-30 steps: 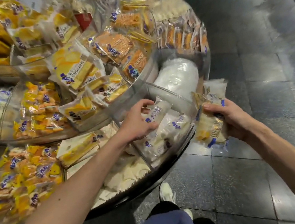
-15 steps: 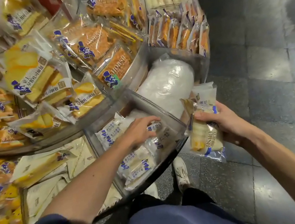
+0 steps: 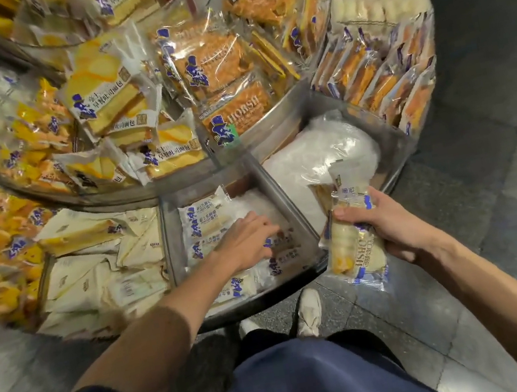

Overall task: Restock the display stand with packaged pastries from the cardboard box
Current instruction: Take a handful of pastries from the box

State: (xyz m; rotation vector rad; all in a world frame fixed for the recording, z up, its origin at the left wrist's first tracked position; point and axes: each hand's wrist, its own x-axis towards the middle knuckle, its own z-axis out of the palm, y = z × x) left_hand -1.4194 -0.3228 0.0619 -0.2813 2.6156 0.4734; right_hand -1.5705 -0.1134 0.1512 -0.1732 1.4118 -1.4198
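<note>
**A:** What has the right hand (image 3: 390, 227) got?

**B:** Its fingers are wrapped tight round a stack (image 3: 351, 248) of clear-wrapped pastries. It holds them upright at centre right of the frame, just outside the stand's rim (image 3: 261, 300) and over the floor (image 3: 507, 186).

**A:** And the left hand (image 3: 247, 241)?

**B:** It is palm down in the bin (image 3: 287, 202) at centre frame, with its fingers fairly straight and lying on the packs (image 3: 206, 219) there. It looks to be settling one into place. Whether anything is pinched under the palm, I cannot tell.

**A:** How full is that bin?

**B:** Partly full. White packs with blue print lie flat along its left side and near edge. Its far right corner shows crumpled white plastic rather than stock.

**A:** And the bin beside it?

**B:** To the right, past the divider, there is only a bag (image 3: 319, 154) of white plastic. I can see no pastries in it.

**A:** What about the rest of the stand?

**B:** It is well filled. There are cream packs (image 3: 93, 283) at lower left, orange packs (image 3: 219, 61) on the upper tier, and upright packs (image 3: 379, 84) at upper right.

**A:** So how far along are we?

**B:** I'd judge about midway on this bin. Several packs are laid, the stack has yet to go in, and there is room for it. The bin with the bag may need filling too. The box is out of view, so what remains in it is unknown.
</note>
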